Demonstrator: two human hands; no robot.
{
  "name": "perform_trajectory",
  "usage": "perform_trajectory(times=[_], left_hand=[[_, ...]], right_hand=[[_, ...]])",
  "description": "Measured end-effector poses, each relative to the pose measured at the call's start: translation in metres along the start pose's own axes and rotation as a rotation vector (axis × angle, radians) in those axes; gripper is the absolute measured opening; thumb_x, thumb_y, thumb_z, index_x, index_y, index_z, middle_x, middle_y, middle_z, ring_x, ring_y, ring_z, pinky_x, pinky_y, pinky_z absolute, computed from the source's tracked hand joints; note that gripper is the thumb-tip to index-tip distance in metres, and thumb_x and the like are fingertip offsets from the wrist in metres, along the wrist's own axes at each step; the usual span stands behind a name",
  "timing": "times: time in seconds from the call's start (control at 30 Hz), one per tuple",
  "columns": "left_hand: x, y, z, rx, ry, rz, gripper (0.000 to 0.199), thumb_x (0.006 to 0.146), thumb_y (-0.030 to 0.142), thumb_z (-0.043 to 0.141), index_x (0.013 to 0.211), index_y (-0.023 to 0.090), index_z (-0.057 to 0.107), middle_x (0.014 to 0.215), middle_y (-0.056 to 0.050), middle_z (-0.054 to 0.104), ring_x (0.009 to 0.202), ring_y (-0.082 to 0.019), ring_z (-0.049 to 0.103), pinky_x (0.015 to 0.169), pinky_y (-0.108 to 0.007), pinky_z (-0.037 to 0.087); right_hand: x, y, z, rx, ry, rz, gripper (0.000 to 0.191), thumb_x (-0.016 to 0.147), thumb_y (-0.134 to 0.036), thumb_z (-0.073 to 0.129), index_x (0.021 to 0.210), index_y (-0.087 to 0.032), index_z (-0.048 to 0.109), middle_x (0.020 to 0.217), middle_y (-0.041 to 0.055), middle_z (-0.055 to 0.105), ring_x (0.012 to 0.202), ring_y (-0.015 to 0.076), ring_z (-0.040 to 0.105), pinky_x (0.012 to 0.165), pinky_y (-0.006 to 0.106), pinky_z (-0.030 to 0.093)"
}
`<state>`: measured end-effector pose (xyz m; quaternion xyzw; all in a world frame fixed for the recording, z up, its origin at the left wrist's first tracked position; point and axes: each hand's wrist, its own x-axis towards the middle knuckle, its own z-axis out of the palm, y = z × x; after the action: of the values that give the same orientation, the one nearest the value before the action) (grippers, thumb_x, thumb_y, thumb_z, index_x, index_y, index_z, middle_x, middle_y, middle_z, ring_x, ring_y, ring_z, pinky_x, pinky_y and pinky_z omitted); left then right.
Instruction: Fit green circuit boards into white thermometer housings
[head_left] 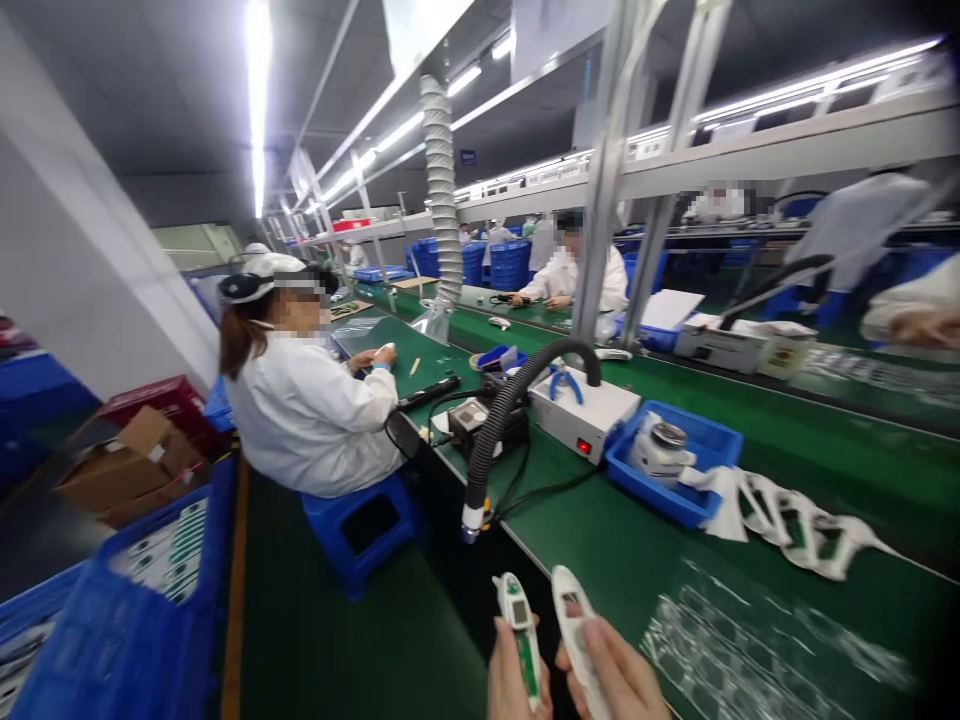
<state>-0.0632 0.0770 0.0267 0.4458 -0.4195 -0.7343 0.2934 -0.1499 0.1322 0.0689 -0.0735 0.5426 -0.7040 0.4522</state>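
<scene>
Low in the head view, my left hand grips a white plastic housing half with a green circuit board and a small grey display in it. My right hand is closed around a matching white shell cover, long and narrow with a window opening. The two pieces are held upright side by side, with a gap between them. Beyond them hangs the nozzle of a black flexible hose. To the right, clear plastic blister trays lie on the green bench.
A blue bin with white parts stands beside a white box with a red switch. Several white shells lie in a row. A co-worker sits on a blue stool. Blue crates stand at lower left.
</scene>
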Motion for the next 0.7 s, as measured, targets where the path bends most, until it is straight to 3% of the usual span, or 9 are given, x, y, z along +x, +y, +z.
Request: perform_trajectory(times=[0.1, 0.17, 0.23, 0.33, 0.5, 0.6, 0.7], left_hand=[[0.028, 0.027, -0.040, -0.077, 0.090, 0.032, 0.073, 0.068, 0.082, 0.045, 0.083, 0.012, 0.060, 0.046, 0.003, 0.046, 0.036, -0.009, 0.038, 0.038, -0.021, 0.029], [0.041, 0.040, -0.059, -0.135, 0.148, 0.051, 0.071, 0.068, 0.081, 0.047, 0.077, 0.012, 0.056, 0.048, 0.003, 0.046, 0.039, -0.007, 0.038, 0.040, -0.020, 0.028], [0.048, 0.048, -0.069, -0.167, 0.193, 0.053, 0.071, 0.069, 0.082, 0.045, 0.079, 0.012, 0.054, 0.052, 0.003, 0.047, 0.043, -0.007, 0.039, 0.041, -0.018, 0.025], [0.052, 0.052, -0.066, -0.176, 0.173, 0.039, 0.066, 0.071, 0.080, 0.045, 0.077, 0.014, 0.050, 0.055, 0.005, 0.044, 0.044, -0.005, 0.036, 0.040, -0.016, 0.018], [0.055, 0.052, -0.042, -0.179, 0.078, -0.015, 0.060, 0.073, 0.078, 0.045, 0.074, 0.018, 0.045, 0.052, 0.007, 0.038, 0.042, -0.005, 0.032, 0.038, -0.018, 0.015], [0.056, 0.053, -0.040, -0.211, 0.088, -0.014, 0.058, 0.076, 0.076, 0.044, 0.075, 0.018, 0.044, 0.053, 0.007, 0.036, 0.042, -0.005, 0.032, 0.039, -0.018, 0.016], [0.057, 0.055, -0.049, -0.240, 0.126, 0.006, 0.060, 0.078, 0.077, 0.039, 0.073, 0.017, 0.044, 0.052, 0.007, 0.034, 0.042, -0.004, 0.029, 0.040, -0.018, 0.014]], right_hand=[[0.036, 0.016, 0.060, -0.001, -0.221, 0.136, 0.053, 0.073, -0.065, 0.062, 0.068, -0.013, 0.058, 0.042, -0.0020, 0.051, 0.029, 0.0030, 0.035, 0.030, 0.014, 0.023], [0.055, 0.030, 0.091, 0.006, -0.256, 0.196, 0.057, 0.074, -0.067, 0.060, 0.059, -0.012, 0.056, 0.038, -0.0009, 0.048, 0.028, 0.0041, 0.036, 0.030, 0.015, 0.023], [0.068, 0.041, 0.105, 0.006, -0.255, 0.221, 0.057, 0.074, -0.066, 0.060, 0.058, -0.011, 0.057, 0.041, 0.0009, 0.052, 0.029, 0.0043, 0.037, 0.029, 0.014, 0.020], [0.072, 0.050, 0.099, 0.021, -0.227, 0.223, 0.053, 0.075, -0.062, 0.062, 0.061, -0.011, 0.058, 0.047, 0.0017, 0.056, 0.032, 0.0043, 0.040, 0.030, 0.013, 0.018], [0.064, 0.043, 0.075, 0.046, -0.211, 0.208, 0.050, 0.080, -0.057, 0.059, 0.058, -0.012, 0.059, 0.041, 0.0000, 0.051, 0.032, 0.0058, 0.040, 0.033, 0.015, 0.017], [0.065, 0.040, 0.081, 0.056, -0.234, 0.195, 0.050, 0.083, -0.056, 0.056, 0.057, -0.013, 0.059, 0.040, 0.0001, 0.051, 0.031, 0.0072, 0.040, 0.033, 0.017, 0.019], [0.067, 0.042, 0.096, 0.061, -0.268, 0.204, 0.053, 0.086, -0.058, 0.050, 0.057, -0.014, 0.058, 0.040, 0.0003, 0.051, 0.029, 0.0074, 0.038, 0.035, 0.020, 0.030]])
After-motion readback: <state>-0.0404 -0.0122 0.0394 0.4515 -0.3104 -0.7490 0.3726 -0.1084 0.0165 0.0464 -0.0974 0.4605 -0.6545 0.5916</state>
